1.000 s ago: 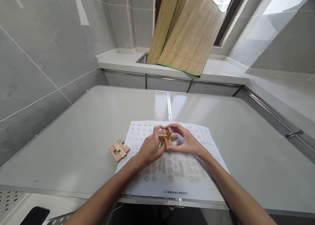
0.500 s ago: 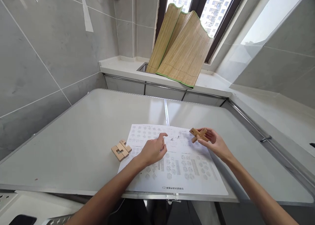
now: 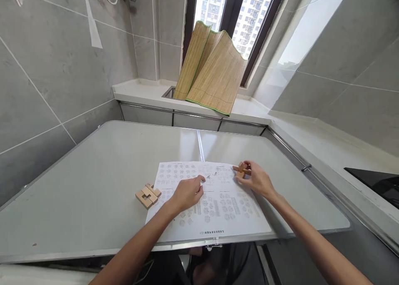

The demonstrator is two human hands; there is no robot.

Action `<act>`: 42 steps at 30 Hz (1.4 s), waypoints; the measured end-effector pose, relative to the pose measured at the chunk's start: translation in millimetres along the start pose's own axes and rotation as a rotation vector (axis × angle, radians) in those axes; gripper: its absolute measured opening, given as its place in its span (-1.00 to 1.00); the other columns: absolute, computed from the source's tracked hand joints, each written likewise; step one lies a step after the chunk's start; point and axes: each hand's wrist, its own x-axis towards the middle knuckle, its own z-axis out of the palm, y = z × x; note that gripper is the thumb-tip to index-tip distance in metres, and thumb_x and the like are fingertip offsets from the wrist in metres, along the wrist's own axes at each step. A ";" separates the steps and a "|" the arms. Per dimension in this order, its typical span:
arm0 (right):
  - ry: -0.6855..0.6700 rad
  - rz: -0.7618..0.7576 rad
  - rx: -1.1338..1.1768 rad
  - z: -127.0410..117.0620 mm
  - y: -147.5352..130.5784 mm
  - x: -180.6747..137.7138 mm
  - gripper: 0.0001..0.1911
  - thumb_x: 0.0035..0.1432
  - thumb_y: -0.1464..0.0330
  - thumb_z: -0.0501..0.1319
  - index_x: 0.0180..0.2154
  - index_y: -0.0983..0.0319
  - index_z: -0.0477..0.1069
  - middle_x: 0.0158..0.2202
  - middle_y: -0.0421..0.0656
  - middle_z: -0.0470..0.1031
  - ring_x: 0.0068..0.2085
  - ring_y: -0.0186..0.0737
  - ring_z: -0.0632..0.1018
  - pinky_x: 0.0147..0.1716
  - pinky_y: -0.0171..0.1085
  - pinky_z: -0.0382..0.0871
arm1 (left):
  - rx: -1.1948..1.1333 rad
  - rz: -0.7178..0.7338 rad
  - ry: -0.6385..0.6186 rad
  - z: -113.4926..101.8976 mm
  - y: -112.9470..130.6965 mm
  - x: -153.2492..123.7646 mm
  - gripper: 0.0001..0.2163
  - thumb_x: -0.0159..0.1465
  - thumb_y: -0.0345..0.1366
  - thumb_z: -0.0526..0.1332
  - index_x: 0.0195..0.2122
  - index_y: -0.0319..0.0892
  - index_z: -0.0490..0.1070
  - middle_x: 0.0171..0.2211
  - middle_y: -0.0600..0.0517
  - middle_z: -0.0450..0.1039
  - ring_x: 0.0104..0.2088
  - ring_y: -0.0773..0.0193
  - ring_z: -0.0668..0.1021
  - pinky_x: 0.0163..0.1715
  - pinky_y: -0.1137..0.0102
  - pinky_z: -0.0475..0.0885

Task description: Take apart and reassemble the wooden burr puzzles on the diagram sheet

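Observation:
My right hand (image 3: 258, 179) pinches a small cross-shaped assembly of wooden puzzle pieces (image 3: 240, 170) between thumb and fingers, above the right edge of a printed sheet (image 3: 187, 231). Part of the assembly is hidden by the fingers. My left hand (image 3: 187, 192) is over the middle of the sheet, its index finger stretched towards the small printed diagrams and the other fingers loosely curled. I see nothing held in it. Left of that hand, several notched wooden puzzle pieces (image 3: 148, 196) lie together beside the sheet's left edge.
The sheet rests on a pale folding table (image 3: 93, 185) with a centre seam. Behind it, a bamboo mat (image 3: 215, 73) leans on a white ledge (image 3: 140, 91) by the window. A counter with a black panel (image 3: 374, 185) runs along the right.
My left index finger has lowered and bent towards the sheet. The puzzle assembly in my right hand has been turned. The whole view has shifted somewhat with my head.

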 end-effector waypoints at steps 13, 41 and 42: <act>0.022 -0.123 0.024 -22.0 -22.9 -34.6 -0.37 0.34 0.15 0.20 0.35 0.18 0.17 0.42 0.11 0.18 0.37 0.18 0.33 0.22 0.09 0.39 | 0.013 0.100 -0.001 -27.0 14.8 -40.2 -0.72 0.44 -0.34 0.07 0.12 -0.10 0.42 -0.10 -0.06 0.57 -0.13 0.08 0.62 -0.15 0.24 0.48; -0.138 0.231 0.872 15.6 -57.9 -119.7 -0.57 0.33 -0.03 0.22 -0.12 0.17 0.58 -0.21 -0.02 0.70 -0.18 0.01 0.69 -0.09 -0.11 0.56 | 0.129 -0.540 0.443 -57.5 -51.0 -122.0 -0.44 0.29 0.15 0.27 0.16 -0.11 0.32 0.06 -0.16 0.51 0.08 -0.15 0.54 0.10 -0.05 0.43; -0.134 0.251 0.871 17.4 -56.9 -120.4 -0.57 0.33 -0.04 0.21 -0.12 0.17 0.58 -0.19 -0.02 0.70 -0.17 0.01 0.69 -0.07 -0.11 0.56 | 0.118 -0.543 0.443 -57.6 -50.4 -121.7 -0.46 0.30 0.14 0.26 0.15 -0.11 0.33 0.05 -0.15 0.51 0.08 -0.14 0.53 0.10 -0.04 0.44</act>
